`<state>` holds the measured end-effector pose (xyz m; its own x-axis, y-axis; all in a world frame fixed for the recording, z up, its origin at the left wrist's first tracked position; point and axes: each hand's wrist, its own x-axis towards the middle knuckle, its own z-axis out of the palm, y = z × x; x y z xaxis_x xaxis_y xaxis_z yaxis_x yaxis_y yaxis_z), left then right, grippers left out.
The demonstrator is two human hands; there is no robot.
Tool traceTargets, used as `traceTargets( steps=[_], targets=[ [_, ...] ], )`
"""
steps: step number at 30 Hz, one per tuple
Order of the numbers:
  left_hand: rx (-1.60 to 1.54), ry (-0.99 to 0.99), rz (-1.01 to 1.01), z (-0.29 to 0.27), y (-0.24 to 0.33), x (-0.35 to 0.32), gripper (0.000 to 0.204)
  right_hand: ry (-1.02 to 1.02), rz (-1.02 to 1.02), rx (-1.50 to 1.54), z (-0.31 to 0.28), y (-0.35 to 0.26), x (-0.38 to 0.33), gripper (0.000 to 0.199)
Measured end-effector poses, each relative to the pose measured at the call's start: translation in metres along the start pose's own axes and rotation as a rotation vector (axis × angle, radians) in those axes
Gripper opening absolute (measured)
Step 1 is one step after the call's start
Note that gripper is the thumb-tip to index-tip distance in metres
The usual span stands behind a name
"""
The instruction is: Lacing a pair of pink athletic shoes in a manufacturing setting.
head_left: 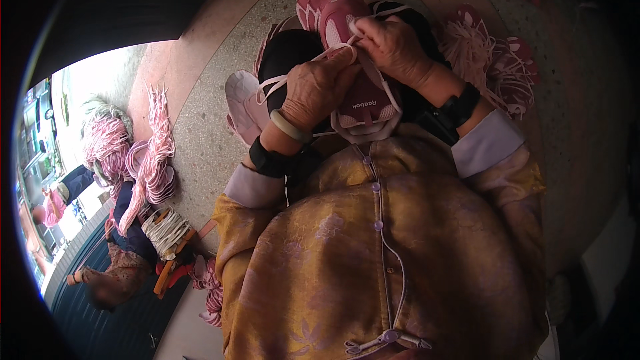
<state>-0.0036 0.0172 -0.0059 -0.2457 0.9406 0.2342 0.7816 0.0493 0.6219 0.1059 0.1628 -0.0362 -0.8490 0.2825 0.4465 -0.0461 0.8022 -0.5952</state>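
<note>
A dark pink sneaker rests in my lap, its toe pointing away from me and its tongue toward me. My left hand lies over the sneaker's left side, finger and thumb pinched on a pale shoelace that trails off to the left. On the right side, my right hand pinches another stretch of the lace near the eyelets. Loops of lace cross between the two hands. The fingertips partly cover the lacing, so the exact holes cannot be made out.
A paler shoe sits left of my lap. Several pink laced pieces lie on the floor at right. Pink lace bundles and a wound white cord are at left, near another person. Dark cloth spans the upper left.
</note>
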Motion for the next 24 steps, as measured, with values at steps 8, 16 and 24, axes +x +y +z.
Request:
traceTargets(
  steps=[8, 16, 24],
  targets=[
    [-0.966, -0.066, -0.729, -0.039, -0.001, -0.019, 0.016, 0.036, 0.506, 0.354, 0.004, -0.002, -0.015, 0.015],
    [-1.528, 0.035, -0.707, -0.048, -0.002, -0.017, 0.015, -0.119, 0.558, 0.092, -0.004, 0.007, -0.017, 0.036],
    [-1.692, 0.072, -0.523, -0.055, 0.015, -0.016, 0.010, -0.012, 0.251, 0.728, -0.006, -0.073, 0.005, 0.033]
  ],
)
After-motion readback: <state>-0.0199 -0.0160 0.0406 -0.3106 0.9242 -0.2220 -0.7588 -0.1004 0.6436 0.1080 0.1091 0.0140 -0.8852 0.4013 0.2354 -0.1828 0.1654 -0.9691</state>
